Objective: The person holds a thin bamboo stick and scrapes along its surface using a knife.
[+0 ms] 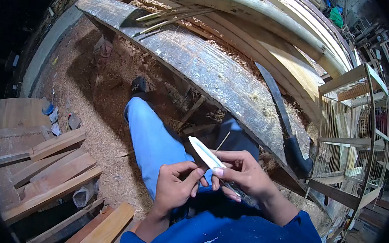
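Note:
My right hand [243, 173] is wrapped round a knife [205, 153], its bright blade pointing up and left over my lap. A thin stick [223, 141] slants behind the blade. Its lower end lines up with the pinched thumb and finger of my left hand [178, 184], close to the knife, though the blade and fingers hide most of it. Whether the blade touches the stick I cannot tell. Beyond my hands, a machete [276, 98] with a black handle lies on the worn wooden bench [198, 71].
A wooden cage with thin bars [344, 140] stands at the right end of the bench. A thick bamboo pole [240, 6] and planks lie behind it. Several thin strips [165, 22] rest at the bench's far left. Cut timber [58, 170] is stacked at left; shavings cover the floor.

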The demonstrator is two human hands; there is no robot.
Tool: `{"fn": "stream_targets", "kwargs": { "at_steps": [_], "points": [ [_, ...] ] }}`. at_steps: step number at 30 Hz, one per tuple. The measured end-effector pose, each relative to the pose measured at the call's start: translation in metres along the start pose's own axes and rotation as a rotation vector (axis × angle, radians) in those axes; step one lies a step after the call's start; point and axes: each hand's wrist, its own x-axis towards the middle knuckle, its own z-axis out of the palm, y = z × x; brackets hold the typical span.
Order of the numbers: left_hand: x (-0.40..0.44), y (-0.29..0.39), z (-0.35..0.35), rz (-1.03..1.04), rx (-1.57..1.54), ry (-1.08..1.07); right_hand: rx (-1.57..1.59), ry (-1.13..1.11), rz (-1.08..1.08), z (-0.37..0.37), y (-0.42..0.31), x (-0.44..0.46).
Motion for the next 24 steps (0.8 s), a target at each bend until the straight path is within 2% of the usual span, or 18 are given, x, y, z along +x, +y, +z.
{"fn": "stream_targets", "kwargs": {
  "at_steps": [4,7,10,13,16,20,24],
  "points": [
    [-0.001,0.003,0.004,-0.015,0.036,0.009,-0.040,0.084,-0.004,-0.003,-0.003,-0.002],
    [0.000,0.001,0.002,0.015,0.113,0.044,-0.003,0.050,-0.073,-0.010,-0.004,-0.002],
    [-0.001,0.000,-0.002,0.016,0.116,0.012,-0.003,0.011,0.039,-0.001,-0.001,-0.001],
    [-0.002,0.000,-0.003,0.029,0.148,0.020,0.018,0.006,0.055,-0.003,0.001,0.000],
    [-0.003,0.004,0.001,0.043,0.128,0.017,0.012,0.010,-0.062,-0.014,-0.004,-0.001],
    [-0.003,0.003,-0.001,0.015,0.127,0.003,-0.042,-0.030,0.031,0.001,-0.002,0.000],
    [-0.003,0.008,-0.001,0.014,0.144,-0.001,-0.029,0.042,-0.062,-0.009,-0.007,-0.001]
  ]
}}
